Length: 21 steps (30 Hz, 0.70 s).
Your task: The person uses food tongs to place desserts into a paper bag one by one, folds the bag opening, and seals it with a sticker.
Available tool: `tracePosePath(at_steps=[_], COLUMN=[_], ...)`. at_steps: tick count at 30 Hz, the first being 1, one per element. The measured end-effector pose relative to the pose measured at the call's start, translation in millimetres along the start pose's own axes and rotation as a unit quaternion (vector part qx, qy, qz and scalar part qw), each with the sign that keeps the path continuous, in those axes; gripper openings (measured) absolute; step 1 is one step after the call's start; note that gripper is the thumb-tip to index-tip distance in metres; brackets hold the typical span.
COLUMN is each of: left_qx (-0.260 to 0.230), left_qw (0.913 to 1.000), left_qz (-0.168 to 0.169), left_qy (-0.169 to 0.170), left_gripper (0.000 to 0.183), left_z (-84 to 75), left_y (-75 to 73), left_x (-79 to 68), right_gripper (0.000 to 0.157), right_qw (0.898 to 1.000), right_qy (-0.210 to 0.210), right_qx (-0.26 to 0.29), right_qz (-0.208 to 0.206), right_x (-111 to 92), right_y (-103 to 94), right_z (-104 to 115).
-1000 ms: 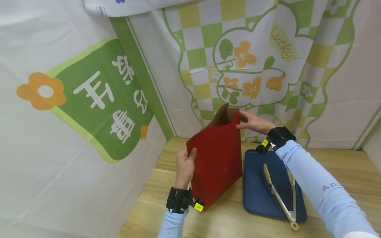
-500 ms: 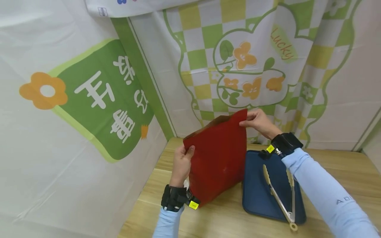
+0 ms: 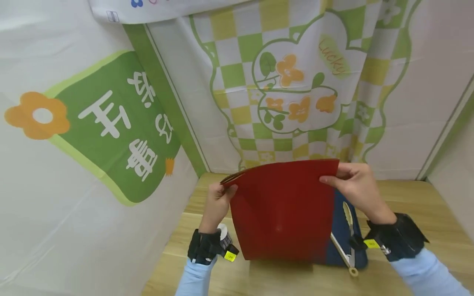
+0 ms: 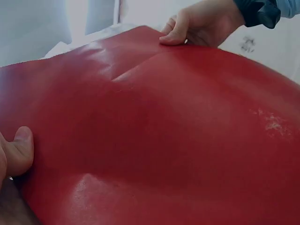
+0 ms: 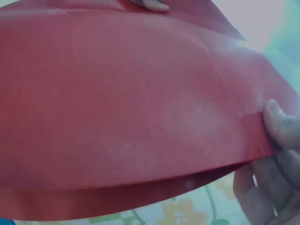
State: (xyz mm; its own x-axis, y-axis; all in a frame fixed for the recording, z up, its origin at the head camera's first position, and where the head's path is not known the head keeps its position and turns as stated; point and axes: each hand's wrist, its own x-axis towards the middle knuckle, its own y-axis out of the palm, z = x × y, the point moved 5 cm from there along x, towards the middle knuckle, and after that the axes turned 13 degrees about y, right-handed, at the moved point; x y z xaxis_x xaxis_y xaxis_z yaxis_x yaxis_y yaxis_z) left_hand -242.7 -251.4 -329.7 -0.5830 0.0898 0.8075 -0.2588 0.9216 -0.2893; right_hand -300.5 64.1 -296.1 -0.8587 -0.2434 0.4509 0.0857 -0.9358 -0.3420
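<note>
A red paper bag [image 3: 283, 213] with a brown inside hangs broad side on in the head view, its mouth nearly flattened along the top edge. My left hand [image 3: 215, 207] pinches its upper left corner, thumb on the red front face. At the upper right corner, my right hand [image 3: 359, 187] grips the bag between thumb and fingers. In the left wrist view, red paper [image 4: 154, 122] fills most of the picture and shows creases. The right wrist view shows the right thumb [image 5: 281, 124] on the red face, with the other fingers behind the edge.
Behind the bag's right side lies a dark blue tray [image 3: 359, 246], partly hidden. Metal tongs with beige tips [image 3: 350, 250] rest on it. A small white cylinder [image 3: 224, 237] stands by my left wrist on the wooden table [image 3: 403, 205]. Printed cloths [image 3: 237, 78] hang behind.
The bag has turned to face the camera, and its mouth has flattened from gaping. My right hand has moved right and lower, spreading the top edge, and the bag now covers part of the tray.
</note>
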Motion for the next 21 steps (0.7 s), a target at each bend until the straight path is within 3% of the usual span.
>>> tracePosePath(at_steps=[4, 9, 14, 17, 21], left_qx=[-0.014, -0.072, -0.114, -0.111, -0.111], left_qw=[0.9988, 0.9955, 0.9902, 0.9899, 0.9892], left_qz=[0.03, 0.046, 0.038, 0.034, 0.051], left_qy=[0.036, 0.042, 0.07, 0.082, 0.081], left_gripper=[0.013, 0.024, 0.029, 0.028, 0.028], left_z=[-12.9, -18.3, -25.9, -27.1, -24.3], left_y=[20.7, 51.6, 74.6, 81.1, 83.5], left_x=[-26.0, -56.3, -63.7, -65.4, -65.5], right_gripper=[0.015, 0.018, 0.02, 0.022, 0.026], right_qw=[0.999, 0.996, 0.994, 0.992, 0.994], right_qy=[0.016, 0.059, 0.085, 0.102, 0.076], right_qx=[-0.035, -0.057, -0.064, -0.08, -0.068], right_qz=[-0.029, -0.036, -0.033, 0.01, 0.033], right_x=[-50.1, -93.1, -113.7, -122.9, -129.6], right_y=[-12.8, -25.9, -40.2, -40.1, -35.2], right_z=[-1.4, -16.4, -30.9, -39.6, -47.4])
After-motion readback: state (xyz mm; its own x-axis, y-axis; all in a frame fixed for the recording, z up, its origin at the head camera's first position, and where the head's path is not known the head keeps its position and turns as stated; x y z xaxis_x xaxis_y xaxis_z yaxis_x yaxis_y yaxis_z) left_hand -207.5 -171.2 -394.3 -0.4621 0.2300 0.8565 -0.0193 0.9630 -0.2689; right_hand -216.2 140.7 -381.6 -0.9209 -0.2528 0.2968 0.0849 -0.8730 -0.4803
